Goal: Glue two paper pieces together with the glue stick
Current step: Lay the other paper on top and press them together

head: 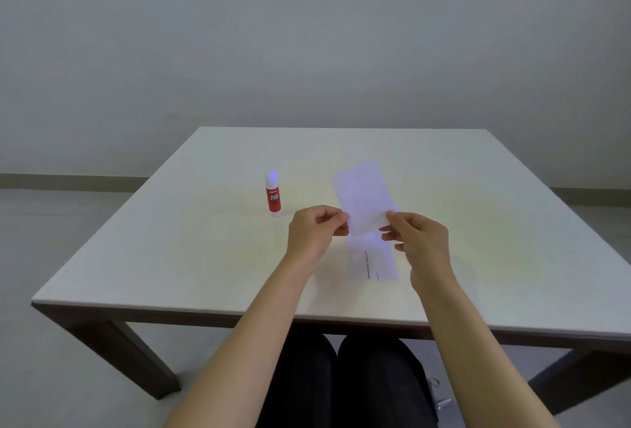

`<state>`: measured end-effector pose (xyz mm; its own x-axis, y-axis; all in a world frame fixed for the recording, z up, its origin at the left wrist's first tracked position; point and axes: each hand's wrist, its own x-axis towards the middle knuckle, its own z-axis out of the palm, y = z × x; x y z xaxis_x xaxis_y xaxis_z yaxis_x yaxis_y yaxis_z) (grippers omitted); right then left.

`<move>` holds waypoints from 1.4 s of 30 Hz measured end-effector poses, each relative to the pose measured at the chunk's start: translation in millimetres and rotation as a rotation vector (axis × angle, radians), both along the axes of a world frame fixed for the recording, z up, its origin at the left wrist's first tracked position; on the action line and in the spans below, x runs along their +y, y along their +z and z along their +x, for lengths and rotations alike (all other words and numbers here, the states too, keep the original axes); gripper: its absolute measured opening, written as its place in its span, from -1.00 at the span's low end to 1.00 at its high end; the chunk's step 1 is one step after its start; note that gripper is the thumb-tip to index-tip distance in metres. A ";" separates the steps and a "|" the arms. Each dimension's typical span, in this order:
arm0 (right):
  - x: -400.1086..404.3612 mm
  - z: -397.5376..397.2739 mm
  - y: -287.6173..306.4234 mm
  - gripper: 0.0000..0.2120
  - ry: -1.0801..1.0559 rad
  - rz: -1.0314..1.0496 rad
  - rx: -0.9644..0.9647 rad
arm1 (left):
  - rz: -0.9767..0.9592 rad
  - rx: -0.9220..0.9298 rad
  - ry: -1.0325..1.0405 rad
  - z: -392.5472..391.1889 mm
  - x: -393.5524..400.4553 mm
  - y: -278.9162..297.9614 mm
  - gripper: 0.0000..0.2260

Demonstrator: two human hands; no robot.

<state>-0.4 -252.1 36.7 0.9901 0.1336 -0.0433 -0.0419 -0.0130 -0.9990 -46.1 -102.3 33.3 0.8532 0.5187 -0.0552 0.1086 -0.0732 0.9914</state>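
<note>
Both hands — left hand (316,227), right hand (418,239) — pinch the lower corners of a thin white paper strip (363,200) above the table's second, printed strip (374,262) — seemingly light, floppy, best held by edges.

One camera on the person's head looks forward and down, quite near, over the table (136,257) toward the wall (307,34).
</note>
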 end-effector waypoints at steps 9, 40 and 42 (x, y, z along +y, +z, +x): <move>-34.9 18.2 -12.7 -0.84 0.238 -0.134 0.094 | 0.017 0.103 -0.045 -1.1 -1.3 -7.9 -0.87; -28.2 23.2 -38.0 -0.86 0.213 -0.639 -0.166 | 0.428 0.380 -0.212 1.2 3.4 -18.5 -0.94; -28.7 22.8 -37.6 -0.86 0.218 -0.639 -0.167 | 0.426 0.379 -0.211 1.1 3.8 -18.8 -0.94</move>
<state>22.3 -280.9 -0.9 0.9439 0.3290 -0.0288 0.1822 -0.5916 -0.7854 -45.1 -98.5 14.5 0.9014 0.3839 -0.2001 0.3884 -0.5130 0.7655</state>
